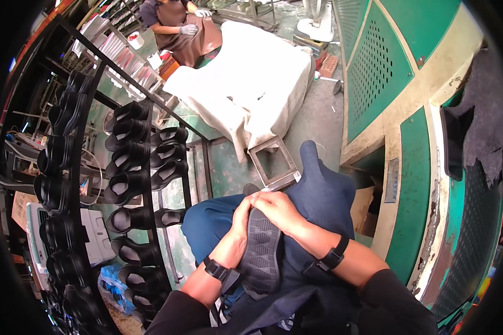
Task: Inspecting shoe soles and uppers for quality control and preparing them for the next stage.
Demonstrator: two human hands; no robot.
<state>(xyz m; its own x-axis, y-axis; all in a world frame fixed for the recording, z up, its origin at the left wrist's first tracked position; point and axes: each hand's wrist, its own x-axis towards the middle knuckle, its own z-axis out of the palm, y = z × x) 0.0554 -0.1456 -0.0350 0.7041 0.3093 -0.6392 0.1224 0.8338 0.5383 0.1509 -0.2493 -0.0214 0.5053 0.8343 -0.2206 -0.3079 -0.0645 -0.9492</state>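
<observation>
A black shoe point(261, 254) rests in my lap with its patterned sole turned up toward me. My left hand point(242, 216) is wrapped along the left side of its far end. From the right, my right hand point(276, 210) closes over the same end, and the fingers of both hands meet there. Most of the shoe's upper is hidden beneath the sole. Dark blue cloth point(325, 192) covers my lap and knee under the shoe. Each wrist carries a black strap with a small box on it.
Tall racks of black shoes point(127, 187) stand close on my left. Ahead are a cloth-covered table point(257, 72) and a metal frame stool point(275, 162). A gloved co-worker point(179, 25) sits beyond. A green machine point(374, 72) lines the right side. A grey crate point(95, 234) sits behind the racks.
</observation>
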